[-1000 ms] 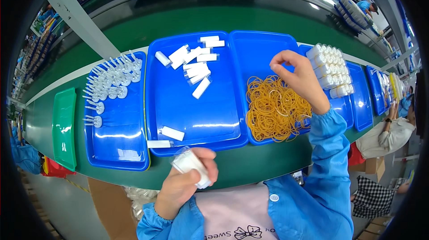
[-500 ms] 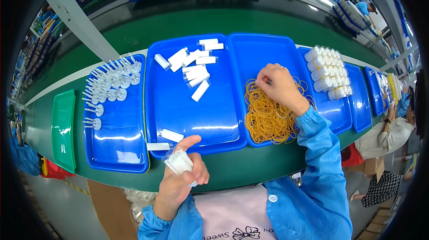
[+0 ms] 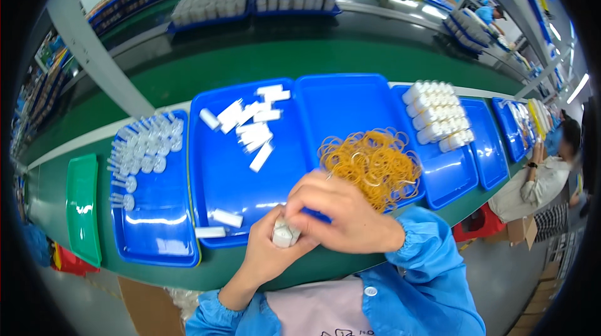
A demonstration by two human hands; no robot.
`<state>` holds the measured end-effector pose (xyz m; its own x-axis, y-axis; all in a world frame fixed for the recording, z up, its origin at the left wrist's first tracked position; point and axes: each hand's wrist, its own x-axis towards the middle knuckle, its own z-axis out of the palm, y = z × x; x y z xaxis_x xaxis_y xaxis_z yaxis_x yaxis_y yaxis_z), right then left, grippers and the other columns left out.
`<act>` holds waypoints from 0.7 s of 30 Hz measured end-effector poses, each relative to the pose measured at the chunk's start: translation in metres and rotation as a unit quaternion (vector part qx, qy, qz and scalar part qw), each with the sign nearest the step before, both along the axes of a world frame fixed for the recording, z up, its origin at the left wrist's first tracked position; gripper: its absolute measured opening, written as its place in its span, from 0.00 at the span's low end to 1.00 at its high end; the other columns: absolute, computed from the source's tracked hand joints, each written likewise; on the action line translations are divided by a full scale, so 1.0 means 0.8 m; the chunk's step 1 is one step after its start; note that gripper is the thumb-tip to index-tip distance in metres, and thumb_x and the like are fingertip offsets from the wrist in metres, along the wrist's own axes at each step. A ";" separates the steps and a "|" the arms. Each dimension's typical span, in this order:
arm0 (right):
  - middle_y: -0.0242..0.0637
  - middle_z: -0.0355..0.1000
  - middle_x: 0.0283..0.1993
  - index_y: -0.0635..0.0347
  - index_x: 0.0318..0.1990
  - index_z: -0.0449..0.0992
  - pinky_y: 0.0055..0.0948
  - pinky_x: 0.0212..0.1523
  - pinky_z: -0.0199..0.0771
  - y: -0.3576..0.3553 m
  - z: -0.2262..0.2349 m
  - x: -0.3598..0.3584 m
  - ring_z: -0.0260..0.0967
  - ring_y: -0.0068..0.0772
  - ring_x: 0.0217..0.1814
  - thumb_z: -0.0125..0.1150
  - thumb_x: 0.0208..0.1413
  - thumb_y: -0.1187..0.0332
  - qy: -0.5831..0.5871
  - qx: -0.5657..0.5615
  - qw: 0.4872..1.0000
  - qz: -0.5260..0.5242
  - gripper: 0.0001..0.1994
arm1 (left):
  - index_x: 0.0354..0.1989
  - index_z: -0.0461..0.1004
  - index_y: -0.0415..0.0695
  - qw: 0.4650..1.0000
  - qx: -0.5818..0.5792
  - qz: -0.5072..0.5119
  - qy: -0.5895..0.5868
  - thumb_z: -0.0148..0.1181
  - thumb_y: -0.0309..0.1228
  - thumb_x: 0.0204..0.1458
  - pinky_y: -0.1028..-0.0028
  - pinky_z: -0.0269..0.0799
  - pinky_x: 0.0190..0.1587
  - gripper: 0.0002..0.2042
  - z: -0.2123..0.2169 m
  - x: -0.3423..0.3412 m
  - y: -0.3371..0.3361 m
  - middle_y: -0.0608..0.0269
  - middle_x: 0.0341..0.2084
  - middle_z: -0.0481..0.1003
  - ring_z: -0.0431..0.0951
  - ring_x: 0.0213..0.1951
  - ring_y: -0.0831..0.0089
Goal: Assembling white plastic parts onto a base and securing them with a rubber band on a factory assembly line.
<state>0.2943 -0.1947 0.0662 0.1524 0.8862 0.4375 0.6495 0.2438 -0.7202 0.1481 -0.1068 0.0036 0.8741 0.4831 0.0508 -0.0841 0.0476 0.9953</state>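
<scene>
My left hand is wrapped round a small white bundle with a clear cover, held upright above the near edge of the table. Over the bundle's top, my right hand has its fingers curled and pressed together, partly blurred. Anything between those fingertips is hidden. Just beyond the right hand, a heap of yellow-brown rubber bands lies in a blue tray. To the left, several white blocks in clear sleeves are scattered in another blue tray.
Clear plastic stemmed parts stand in the left blue tray, beside a green tray. Stacked white bundles sit in a tray at right. A grey post rises at far left. A person sits at right.
My right hand has left the rubber bands and come down left to the bundle. My left hand has shifted slightly right and closed more round it. The whole view has tilted upward.
</scene>
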 end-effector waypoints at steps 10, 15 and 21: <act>0.33 0.65 0.29 0.52 0.35 0.73 0.31 0.31 0.65 -0.038 0.001 -0.062 0.67 0.32 0.32 0.58 0.44 0.65 -0.309 -0.005 0.948 0.069 0.10 | 0.33 0.69 0.43 0.984 -0.172 0.037 0.011 0.65 0.15 0.39 0.77 0.70 0.25 0.15 0.022 -0.005 0.022 0.64 0.22 0.73 0.73 0.23 0.79; 0.33 0.67 0.27 0.58 0.33 0.75 0.39 0.46 0.68 -0.043 -0.006 -0.007 0.69 0.38 0.37 0.65 0.51 0.65 -0.151 -0.098 0.984 -0.006 0.08 | 0.40 0.65 0.47 0.905 -0.383 0.006 -0.183 0.68 0.32 0.46 0.72 0.65 0.27 0.17 0.016 -0.042 0.027 0.67 0.22 0.65 0.67 0.24 0.73; 0.36 0.68 0.55 0.59 0.59 0.65 0.41 0.65 0.62 -0.048 -0.030 -0.015 0.70 0.32 0.51 0.55 0.60 0.69 0.628 -0.008 0.715 0.308 0.20 | 0.43 0.64 0.50 0.834 -0.496 0.001 -0.243 0.59 0.52 0.54 0.74 0.61 0.31 0.21 0.001 -0.050 0.019 0.70 0.25 0.61 0.63 0.27 0.74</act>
